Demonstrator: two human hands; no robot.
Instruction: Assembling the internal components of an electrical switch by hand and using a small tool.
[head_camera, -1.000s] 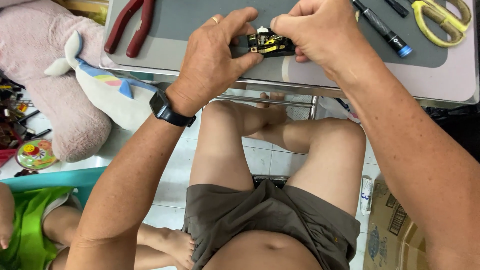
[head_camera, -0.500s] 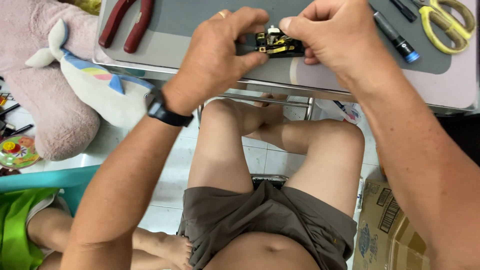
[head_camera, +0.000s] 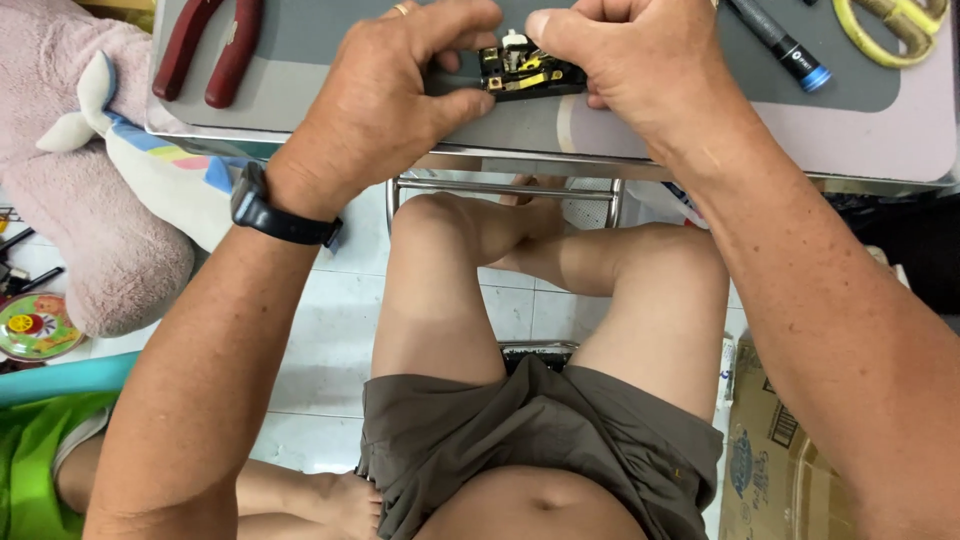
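Both grips clenched on one small black part with brass fittings (head_camera: 528, 76): left hand (head_camera: 385, 95) pinching its left end, right hand (head_camera: 640, 75) its right end, held just above grey mat (head_camera: 330, 60) on desk (head_camera: 880, 140). Left of grip, red-handled pliers (head_camera: 210, 50); right of it, black pen-like tool with blue tip (head_camera: 780, 40), then yellow scissors (head_camera: 895, 25). Below right, open cardboard box (head_camera: 780, 450), contents not visible. Pink plush toy (head_camera: 90, 210) on white tiled floor (head_camera: 330, 340)

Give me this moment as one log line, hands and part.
left hand: grips black electrical part | right hand: pinches same part | part: over grey mat | nearby: red pliers, yellow scissors
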